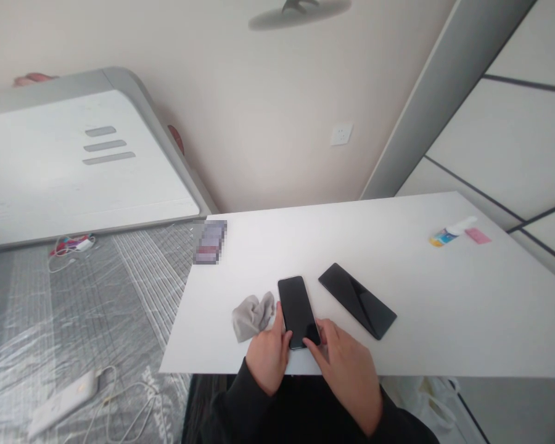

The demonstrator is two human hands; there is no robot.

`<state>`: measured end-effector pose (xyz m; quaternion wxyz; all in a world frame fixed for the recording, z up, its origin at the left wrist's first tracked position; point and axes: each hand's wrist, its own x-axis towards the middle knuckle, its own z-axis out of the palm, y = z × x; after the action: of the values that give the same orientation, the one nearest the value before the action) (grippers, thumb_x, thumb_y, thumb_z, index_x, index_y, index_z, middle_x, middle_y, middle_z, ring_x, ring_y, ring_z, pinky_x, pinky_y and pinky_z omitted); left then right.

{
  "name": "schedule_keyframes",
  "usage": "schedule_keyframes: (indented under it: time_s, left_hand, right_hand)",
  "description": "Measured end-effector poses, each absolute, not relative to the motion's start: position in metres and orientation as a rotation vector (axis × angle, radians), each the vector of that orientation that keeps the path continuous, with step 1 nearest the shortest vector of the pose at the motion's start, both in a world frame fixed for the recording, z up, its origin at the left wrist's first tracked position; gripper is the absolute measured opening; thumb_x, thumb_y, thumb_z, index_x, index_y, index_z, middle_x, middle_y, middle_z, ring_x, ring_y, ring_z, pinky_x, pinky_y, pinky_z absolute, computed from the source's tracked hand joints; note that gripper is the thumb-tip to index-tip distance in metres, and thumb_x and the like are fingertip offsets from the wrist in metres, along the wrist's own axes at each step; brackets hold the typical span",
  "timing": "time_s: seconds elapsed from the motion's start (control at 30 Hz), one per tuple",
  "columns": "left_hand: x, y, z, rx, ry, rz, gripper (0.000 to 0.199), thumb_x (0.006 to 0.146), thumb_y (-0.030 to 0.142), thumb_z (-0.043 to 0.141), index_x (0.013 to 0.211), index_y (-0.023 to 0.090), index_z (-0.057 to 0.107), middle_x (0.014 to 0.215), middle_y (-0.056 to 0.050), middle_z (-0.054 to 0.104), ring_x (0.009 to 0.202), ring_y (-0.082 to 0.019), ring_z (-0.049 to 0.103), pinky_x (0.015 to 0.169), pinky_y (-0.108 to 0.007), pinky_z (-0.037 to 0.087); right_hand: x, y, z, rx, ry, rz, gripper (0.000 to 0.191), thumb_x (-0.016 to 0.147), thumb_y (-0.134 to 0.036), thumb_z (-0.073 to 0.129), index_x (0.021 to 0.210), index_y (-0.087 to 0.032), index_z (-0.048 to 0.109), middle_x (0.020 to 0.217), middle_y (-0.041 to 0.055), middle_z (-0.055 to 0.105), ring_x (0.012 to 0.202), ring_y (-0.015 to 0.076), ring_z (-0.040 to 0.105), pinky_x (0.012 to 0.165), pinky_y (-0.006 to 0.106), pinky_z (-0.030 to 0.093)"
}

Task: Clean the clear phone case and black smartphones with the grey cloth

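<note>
The black smartphone [298,311] lies on the white desk [420,308], long axis pointing away from the person, top end tilted slightly left. The left hand [268,357] grips its left long edge; the right hand [346,376] covers its lower right corner, fingers [315,333] closed on the glass. A grey cloth [253,316] lies just left of the smartphone; a black slab-shaped device [357,301] lies just right.

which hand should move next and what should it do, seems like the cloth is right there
Probably your left hand: I'd shift it to the grey cloth lying just beside it. The right hand is also on the black smartphone, so that could steady it, and its glossy upward face looks like the surface a wipe would suit.
</note>
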<state>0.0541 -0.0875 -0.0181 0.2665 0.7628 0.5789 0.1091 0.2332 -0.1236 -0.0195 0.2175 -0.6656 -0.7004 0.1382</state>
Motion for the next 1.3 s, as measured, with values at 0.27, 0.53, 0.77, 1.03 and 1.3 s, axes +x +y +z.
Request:
schedule_keyframes:
  time_s: [0.27,0.53,0.77,1.03,1.3]
  left_hand:
    - [0.041,-0.089,-0.001,2.307,1.728,0.615,0.043,0.102,0.031,0.045,0.142,0.02,0.057,0.092,-0.01,0.075,0.08,-0.024,0.072,0.072,-0.032,0.057]
    - [-0.011,-0.074,-0.002,1.998,1.751,0.779,0.038,0.1,0.039,0.045,0.111,0.02,0.076,0.103,-0.009,0.077,0.096,-0.027,0.071,0.087,-0.042,0.059]
    - [0.037,-0.1,0.007,0.941,1.269,0.833,0.058,0.085,0.066,0.058,0.1,0.014,0.076,0.104,-0.013,0.077,0.102,-0.03,0.07,0.1,-0.045,0.053]
    - [0.065,-0.111,0.001,0.946,1.023,0.797,0.071,0.08,0.066,0.07,0.129,0.015,0.059,0.105,-0.01,0.071,0.096,-0.022,0.066,0.089,-0.034,0.052]
    - [0.041,-0.098,0.007,1.296,1.297,0.719,0.056,0.092,0.067,0.045,0.074,0.016,0.061,0.062,0.003,0.047,0.061,-0.012,0.042,0.06,-0.025,0.035]
  right_hand:
    - [0.244,-0.121,-0.006,-1.754,-1.97,0.339,0.038,0.105,-0.051,0.037,0.09,-0.022,0.058,0.08,0.0042,0.066,0.07,0.0211,0.066,0.059,0.031,0.044]
    - [0.255,-0.126,0.001,-1.531,-1.838,0.648,0.024,0.102,-0.033,0.048,0.091,-0.021,0.066,0.078,0.0023,0.067,0.067,0.0166,0.063,0.064,0.03,0.048]
    - [0.228,-0.127,0.008,-1.348,-1.378,1.188,0.053,0.09,-0.039,0.063,0.14,-0.023,0.055,0.126,0.0113,0.067,0.095,0.0222,0.069,0.074,0.032,0.06]
    - [0.235,-0.122,0.012,-1.341,-1.11,1.399,0.032,0.086,-0.05,0.069,0.09,-0.019,0.073,0.091,0.0089,0.072,0.084,0.0242,0.069,0.074,0.034,0.058]
    - [0.249,-0.114,-0.002,-1.209,-0.892,1.459,0.04,0.077,-0.056,0.078,0.098,-0.022,0.071,0.095,0.0073,0.072,0.089,0.0239,0.067,0.077,0.032,0.055]
